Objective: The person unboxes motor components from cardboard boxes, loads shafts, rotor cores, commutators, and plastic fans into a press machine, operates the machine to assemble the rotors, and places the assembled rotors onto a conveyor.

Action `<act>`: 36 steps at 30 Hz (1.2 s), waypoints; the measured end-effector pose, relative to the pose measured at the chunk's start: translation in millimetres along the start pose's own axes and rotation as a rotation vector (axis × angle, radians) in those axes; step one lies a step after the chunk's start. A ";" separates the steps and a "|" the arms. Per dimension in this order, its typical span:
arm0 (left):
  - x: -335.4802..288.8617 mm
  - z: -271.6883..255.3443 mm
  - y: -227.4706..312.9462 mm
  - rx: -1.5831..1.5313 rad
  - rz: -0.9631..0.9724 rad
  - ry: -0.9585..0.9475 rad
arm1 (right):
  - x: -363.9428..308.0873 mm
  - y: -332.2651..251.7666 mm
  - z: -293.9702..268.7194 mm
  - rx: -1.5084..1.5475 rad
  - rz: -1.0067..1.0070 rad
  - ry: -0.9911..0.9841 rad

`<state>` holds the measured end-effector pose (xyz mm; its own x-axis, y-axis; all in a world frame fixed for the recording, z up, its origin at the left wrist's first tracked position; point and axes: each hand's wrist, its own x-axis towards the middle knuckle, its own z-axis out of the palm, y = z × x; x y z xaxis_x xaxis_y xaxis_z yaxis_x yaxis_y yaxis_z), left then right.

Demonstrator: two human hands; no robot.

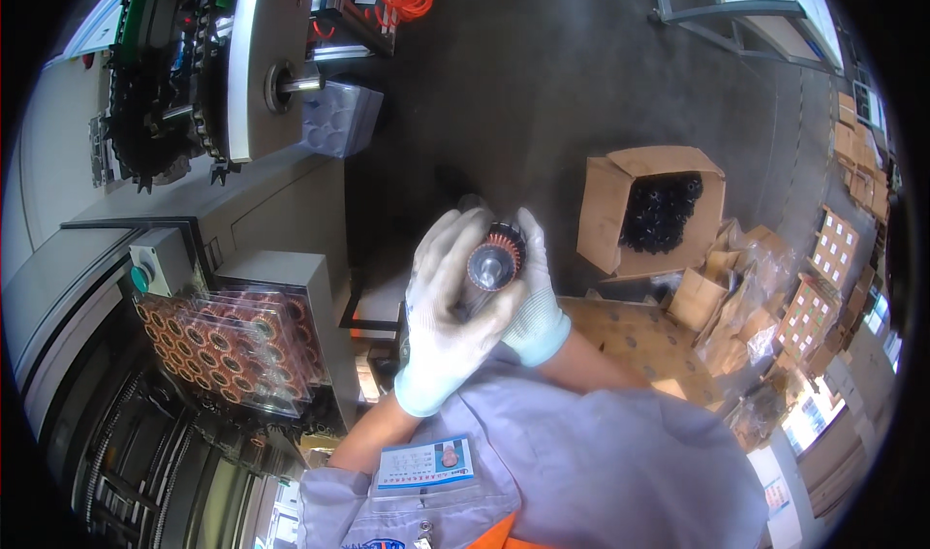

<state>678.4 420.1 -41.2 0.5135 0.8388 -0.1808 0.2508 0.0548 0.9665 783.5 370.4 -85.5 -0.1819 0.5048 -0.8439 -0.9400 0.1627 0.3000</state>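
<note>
One copper-wound rotor sits between two gloved hands; the fingers of the left hand and right hand are curled around it. Right of the rotor stands one open cardboard box of black parts; left of it, one green button; beyond it, one orange hose coil.
</note>
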 end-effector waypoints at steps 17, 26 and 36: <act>-1.0 -16.7 14.2 0.118 0.174 0.134 | -5.6 18.5 25.6 -0.135 -0.015 -0.067; -12.2 -45.2 33.8 0.137 0.214 0.230 | -25.4 41.0 55.3 -0.270 -0.038 -0.184; -38.7 -64.3 46.0 0.034 0.238 0.413 | -45.7 71.2 75.1 -0.335 -0.094 -0.361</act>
<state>617.3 425.1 22.0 0.1922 0.9715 0.1388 0.1960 -0.1766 0.9646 746.6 422.5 7.8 -0.0365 0.7720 -0.6346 -0.9993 -0.0299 0.0211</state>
